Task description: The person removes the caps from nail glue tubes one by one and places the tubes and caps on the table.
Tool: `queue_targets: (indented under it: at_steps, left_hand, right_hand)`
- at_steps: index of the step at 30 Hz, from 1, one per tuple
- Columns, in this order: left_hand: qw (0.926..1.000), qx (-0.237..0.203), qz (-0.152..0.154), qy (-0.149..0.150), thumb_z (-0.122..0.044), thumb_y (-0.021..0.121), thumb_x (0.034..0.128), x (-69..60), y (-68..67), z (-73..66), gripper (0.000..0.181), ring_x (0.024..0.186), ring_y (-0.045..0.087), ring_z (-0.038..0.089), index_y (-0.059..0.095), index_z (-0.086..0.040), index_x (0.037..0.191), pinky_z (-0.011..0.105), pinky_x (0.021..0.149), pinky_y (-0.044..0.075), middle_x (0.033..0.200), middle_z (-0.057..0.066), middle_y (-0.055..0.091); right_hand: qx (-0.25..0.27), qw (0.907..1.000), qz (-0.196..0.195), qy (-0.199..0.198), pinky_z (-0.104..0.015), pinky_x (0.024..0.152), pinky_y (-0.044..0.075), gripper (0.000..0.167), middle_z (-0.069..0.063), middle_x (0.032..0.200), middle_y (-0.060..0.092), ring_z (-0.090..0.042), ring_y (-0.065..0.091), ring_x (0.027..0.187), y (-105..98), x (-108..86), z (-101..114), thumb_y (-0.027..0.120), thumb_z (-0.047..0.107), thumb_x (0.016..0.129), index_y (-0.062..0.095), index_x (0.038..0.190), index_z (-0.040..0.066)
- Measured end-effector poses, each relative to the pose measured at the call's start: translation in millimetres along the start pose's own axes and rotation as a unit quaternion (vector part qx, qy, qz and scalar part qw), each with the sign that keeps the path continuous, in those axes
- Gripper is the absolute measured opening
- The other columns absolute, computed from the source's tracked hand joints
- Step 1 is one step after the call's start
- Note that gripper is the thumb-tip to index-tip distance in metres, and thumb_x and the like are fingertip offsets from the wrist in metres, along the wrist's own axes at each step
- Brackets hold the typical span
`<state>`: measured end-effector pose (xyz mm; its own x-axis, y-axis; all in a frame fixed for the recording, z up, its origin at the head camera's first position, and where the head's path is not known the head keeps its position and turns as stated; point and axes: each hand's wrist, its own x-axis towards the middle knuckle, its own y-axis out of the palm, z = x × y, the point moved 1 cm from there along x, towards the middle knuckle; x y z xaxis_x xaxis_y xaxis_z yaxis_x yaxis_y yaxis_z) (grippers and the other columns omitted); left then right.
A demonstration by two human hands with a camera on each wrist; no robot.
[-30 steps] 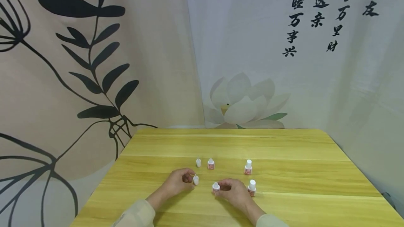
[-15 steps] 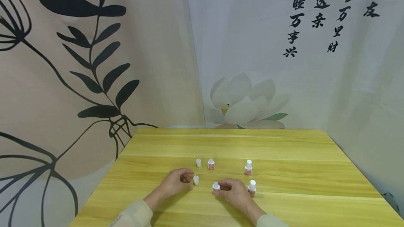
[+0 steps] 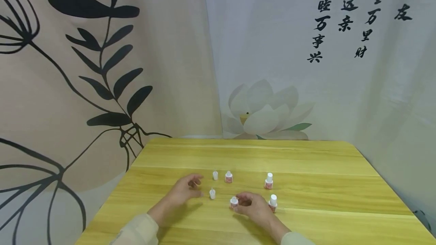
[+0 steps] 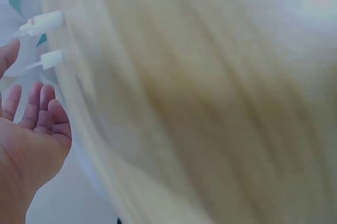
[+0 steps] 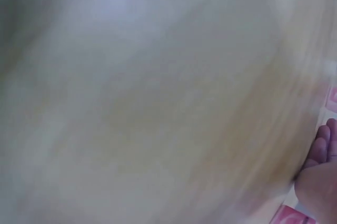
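Observation:
In the head view my right hand (image 3: 255, 208) pinches a small uncapped bottle (image 3: 234, 203) with a pink-and-white label, upright on the table. My left hand (image 3: 184, 191) hangs with loose fingers beside a white cap (image 3: 212, 194), apart from it. That cap stands top down, its thin stem pointing up. Behind it stand a second white cap (image 3: 215, 175) and another uncapped bottle (image 3: 229, 178). The left wrist view shows the left palm (image 4: 37, 145) holding nothing, near a white cap (image 4: 51, 59). At the right wrist view's edge, only part of the right hand (image 5: 320, 176) shows.
Two capped bottles stand to the right, one farther back (image 3: 268, 181) and one (image 3: 273, 204) close behind the right hand. All stand on a yellow wood-grain table (image 3: 323, 184). A printed curtain (image 3: 177, 67) hangs behind the table.
My left hand has drawn back to the left and away from the nearer cap, its fingers spreading. The right hand keeps its hold on the bottle. The head view has shifted slightly.

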<state>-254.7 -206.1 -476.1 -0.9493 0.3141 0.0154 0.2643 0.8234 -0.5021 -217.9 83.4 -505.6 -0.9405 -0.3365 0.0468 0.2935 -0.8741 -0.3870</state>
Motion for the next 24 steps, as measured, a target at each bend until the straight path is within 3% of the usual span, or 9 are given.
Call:
queue_targets:
  at_steps: [6,12,21,24]
  left_hand:
    - [0.9996,0.007,-0.027,-0.01,-0.015,0.077,0.0859,4.9,-5.8,-14.0,0.059,0.114,0.049,0.029,0.052,-0.005,0.138,0.04,0.085,0.05,0.126,0.015,0.054]
    - [0.9986,0.018,-0.049,0.003,-0.02,0.077,0.087,13.0,-12.1,-28.3,0.056,0.114,0.052,0.026,0.054,-0.009,0.137,0.043,0.088,0.049,0.125,0.012,0.057]
    - [0.9964,0.004,-0.085,0.009,-0.019,0.074,0.0904,32.3,-14.0,-68.3,0.044,0.107,0.056,0.019,0.061,-0.014,0.132,0.04,0.087,0.049,0.112,-0.002,0.062]
    - [0.9965,-0.006,-0.081,0.021,-0.02,0.073,0.0914,39.4,-8.4,-79.9,0.041,0.105,0.057,0.019,0.062,-0.014,0.13,0.038,0.084,0.05,0.111,-0.002,0.063]
  right_hand:
    - [0.001,0.9999,-0.003,0.017,-0.044,0.088,0.052,0.061,-0.009,0.113,0.067,-0.026,0.062,0.103,-3.3,-1.1,7.8,0.081,0.03,0.083,0.059,0.131,0.0]
    - [0.023,0.9986,-0.02,0.043,-0.053,0.096,0.047,0.072,-0.015,0.132,0.058,-0.033,0.052,0.119,-9.5,1.5,29.5,0.076,0.043,0.085,0.052,0.139,0.004]
    - [0.069,0.9934,-0.089,0.02,-0.039,0.091,0.051,0.055,-0.006,0.128,0.059,-0.023,0.056,0.113,-50.0,10.7,60.1,0.072,0.037,0.091,0.058,0.136,0.009]
    - [0.06,0.9922,-0.106,0.027,-0.033,0.081,0.053,0.054,-0.005,0.13,0.059,-0.022,0.057,0.111,-69.5,12.6,63.1,0.071,0.039,0.091,0.059,0.136,0.011]
